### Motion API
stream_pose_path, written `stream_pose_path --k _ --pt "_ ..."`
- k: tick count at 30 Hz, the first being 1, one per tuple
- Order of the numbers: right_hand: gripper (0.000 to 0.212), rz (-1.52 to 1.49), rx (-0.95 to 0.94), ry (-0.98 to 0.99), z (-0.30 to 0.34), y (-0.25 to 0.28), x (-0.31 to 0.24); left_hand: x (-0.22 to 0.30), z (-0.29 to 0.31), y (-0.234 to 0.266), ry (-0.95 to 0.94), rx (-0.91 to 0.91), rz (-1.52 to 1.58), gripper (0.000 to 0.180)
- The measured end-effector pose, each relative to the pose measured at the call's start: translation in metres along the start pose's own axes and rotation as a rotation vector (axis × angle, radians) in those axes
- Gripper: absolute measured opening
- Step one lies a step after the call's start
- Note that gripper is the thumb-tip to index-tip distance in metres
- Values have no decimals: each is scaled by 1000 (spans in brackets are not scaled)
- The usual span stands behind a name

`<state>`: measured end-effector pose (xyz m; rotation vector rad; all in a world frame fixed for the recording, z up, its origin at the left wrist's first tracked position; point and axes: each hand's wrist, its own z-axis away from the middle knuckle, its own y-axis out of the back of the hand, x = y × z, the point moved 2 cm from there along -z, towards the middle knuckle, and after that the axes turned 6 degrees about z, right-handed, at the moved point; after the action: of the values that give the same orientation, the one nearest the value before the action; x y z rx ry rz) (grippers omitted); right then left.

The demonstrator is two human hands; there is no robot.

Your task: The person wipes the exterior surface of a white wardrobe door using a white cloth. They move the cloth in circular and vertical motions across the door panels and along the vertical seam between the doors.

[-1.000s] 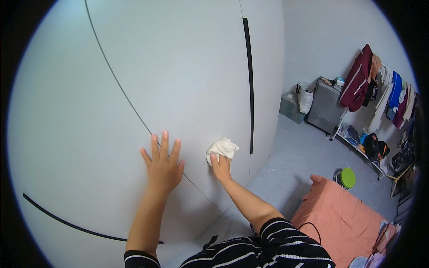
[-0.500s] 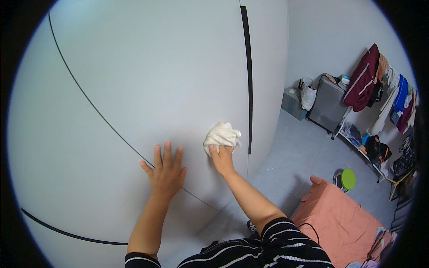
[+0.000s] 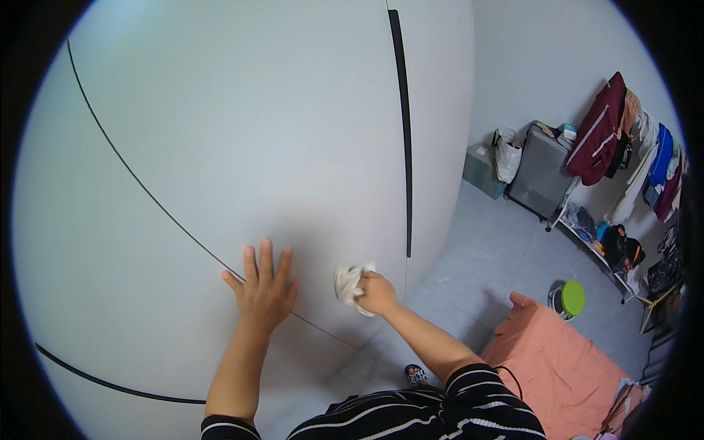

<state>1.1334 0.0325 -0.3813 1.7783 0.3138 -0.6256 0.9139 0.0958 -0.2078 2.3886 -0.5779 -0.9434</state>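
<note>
The left hand (image 3: 262,290) lies flat on the big white cupboard door (image 3: 242,147). Its fingers are spread wide and it holds nothing. The fingers point up toward 12 o'clock. A thin dark line (image 3: 147,194) runs across the door, from 10 o'clock down to 5 o'clock, and it passes right under this hand.

The right hand (image 3: 378,293) is at 3 o'clock from the left hand, quite near it. This hand is closed tight around a small white cloth (image 3: 347,282). The cloth is bunched up and sticks out at the 9 o'clock side of the fist. The cloth presses on the door, low down, just by the door's right edge. A long black handle strip (image 3: 400,132) runs straight up the door at 12 o'clock from the cloth.

The person wears a top with black and white stripes (image 3: 440,411). One foot in a shoe (image 3: 416,376) peeks out on the grey floor (image 3: 499,257).

At 4 o'clock from the right hand is a bed with a pink sheet (image 3: 565,367). Beside it, near the wall, stands a round tub with a green lid (image 3: 570,298). At 2 o'clock, far off, a grey suitcase (image 3: 539,172) stands by the wall. Next to it, clothes hang on a rack (image 3: 623,139), and one is a dark red jacket (image 3: 598,132). A white bag (image 3: 506,155) sits just left of the suitcase.
</note>
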Motion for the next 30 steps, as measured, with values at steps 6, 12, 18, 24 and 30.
stream_pose_path --k 6,12,18,24,30 --pt "28 -264 610 -126 -25 94 -27 1 2 -4 5 30 12 90" --pt "28 -325 932 -39 -54 65 -69 1 -2 1 -14 51 -3 89" --pt "20 -426 979 -107 -68 66 -59 0 1 3 -11 17 13 84" --pt "20 -513 957 -187 -70 70 -55 0 0 3 10 28 30 73" --pt "20 -550 967 -248 -75 85 -56 0 -3 3 6 74 21 70"
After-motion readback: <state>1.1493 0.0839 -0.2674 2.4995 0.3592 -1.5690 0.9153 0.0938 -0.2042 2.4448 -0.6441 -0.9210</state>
